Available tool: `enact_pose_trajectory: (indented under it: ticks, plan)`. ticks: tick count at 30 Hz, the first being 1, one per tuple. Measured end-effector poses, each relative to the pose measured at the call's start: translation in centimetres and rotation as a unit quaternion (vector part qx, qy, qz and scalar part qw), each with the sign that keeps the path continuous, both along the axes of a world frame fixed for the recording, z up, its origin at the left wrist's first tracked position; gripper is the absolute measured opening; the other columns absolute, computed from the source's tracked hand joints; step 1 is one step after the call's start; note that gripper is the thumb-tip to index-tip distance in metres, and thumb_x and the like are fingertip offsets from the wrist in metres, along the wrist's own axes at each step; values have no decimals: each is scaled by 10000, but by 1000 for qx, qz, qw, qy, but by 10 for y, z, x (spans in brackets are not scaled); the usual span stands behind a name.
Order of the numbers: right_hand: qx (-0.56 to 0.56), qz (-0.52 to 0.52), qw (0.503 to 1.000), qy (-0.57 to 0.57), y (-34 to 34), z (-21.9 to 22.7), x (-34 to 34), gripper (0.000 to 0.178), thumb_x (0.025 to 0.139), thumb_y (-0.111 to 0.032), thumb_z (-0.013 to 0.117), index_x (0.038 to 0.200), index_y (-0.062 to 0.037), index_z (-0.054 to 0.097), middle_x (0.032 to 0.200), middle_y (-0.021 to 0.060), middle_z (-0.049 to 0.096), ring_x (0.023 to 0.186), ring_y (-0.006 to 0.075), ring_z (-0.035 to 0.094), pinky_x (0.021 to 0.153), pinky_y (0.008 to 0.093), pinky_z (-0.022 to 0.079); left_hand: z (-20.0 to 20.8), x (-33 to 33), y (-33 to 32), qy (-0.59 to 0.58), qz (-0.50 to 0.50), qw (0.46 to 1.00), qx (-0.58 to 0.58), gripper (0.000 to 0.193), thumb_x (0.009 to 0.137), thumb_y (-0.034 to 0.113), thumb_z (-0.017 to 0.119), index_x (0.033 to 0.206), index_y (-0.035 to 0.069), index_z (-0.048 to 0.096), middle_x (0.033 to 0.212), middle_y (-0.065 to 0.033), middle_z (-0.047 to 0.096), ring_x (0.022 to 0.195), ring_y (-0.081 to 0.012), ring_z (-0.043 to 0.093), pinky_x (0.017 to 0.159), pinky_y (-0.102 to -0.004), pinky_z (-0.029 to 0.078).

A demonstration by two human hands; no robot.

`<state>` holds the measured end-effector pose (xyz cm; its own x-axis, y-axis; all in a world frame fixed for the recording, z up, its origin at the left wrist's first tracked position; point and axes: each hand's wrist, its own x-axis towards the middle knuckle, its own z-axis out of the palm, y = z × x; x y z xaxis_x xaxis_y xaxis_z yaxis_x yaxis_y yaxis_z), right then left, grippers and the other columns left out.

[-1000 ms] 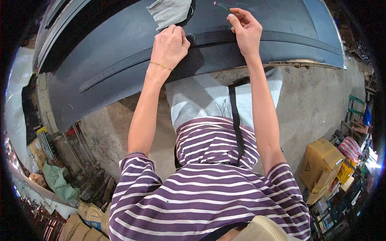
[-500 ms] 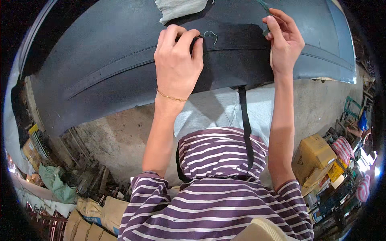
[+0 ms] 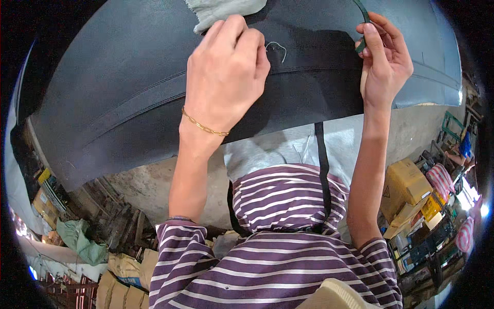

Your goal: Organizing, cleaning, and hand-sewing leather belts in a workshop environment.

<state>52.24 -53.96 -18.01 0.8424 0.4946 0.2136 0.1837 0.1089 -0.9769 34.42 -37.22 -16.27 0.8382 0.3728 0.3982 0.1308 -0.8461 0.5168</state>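
Observation:
A large dark grey sheet of leather-like material (image 3: 139, 110) spreads before me, with a stitched seam running across it. Over the sheet, my left hand (image 3: 226, 72) has its fingers curled down and pressed together; what they hold is hidden beneath them. A loose pale thread (image 3: 282, 47) curls out beside those fingertips. Farther right, my right hand (image 3: 386, 59) is raised above the sheet. Its thumb and fingers pinch a narrow, curved dark green strip (image 3: 364, 13) that runs up out of the picture. A crumpled white cloth (image 3: 226, 11) lies just beyond my left hand.
Bare concrete floor (image 3: 146, 193) shows below the sheet's near edge. Cardboard boxes (image 3: 406, 183) and clutter stand at the right. At the left are a green sack (image 3: 82, 242), wooden pieces (image 3: 123, 224) and brown paper packages (image 3: 121, 291).
My right hand has shifted right with the green strip, more of which now shows. My left hand has moved slightly left and looks larger, its fingers still bent down by the thread.

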Motion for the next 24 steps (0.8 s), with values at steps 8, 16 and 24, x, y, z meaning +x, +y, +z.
enact_pose_trajectory:
  ticks: [8,16,24]
  plan:
    - [-17,-13,1000,-8,0,5,-3,258,934,-46,634,1171,54,620,937,121,687,724,66,592,619,163,440,-9,-11,-15,-73,14,996,39,209,673,-68,722,850,-4,631,802,-107,535,718,-273,566,620,-367,480]
    - [-22,-23,999,-3,0,4,-5,255,926,-41,642,1166,44,625,941,115,690,704,66,588,614,163,441,-7,-30,-33,-85,69,993,-51,137,704,-54,685,808,-9,608,908,-143,588,884,-310,619,775,-390,511]
    - [-6,-2,1000,1,1,0,0,255,925,-46,645,1166,36,632,961,109,693,770,67,613,614,164,433,1,-22,-22,-37,131,991,-10,187,757,33,743,939,37,703,939,-104,625,829,-294,589,757,-366,484]
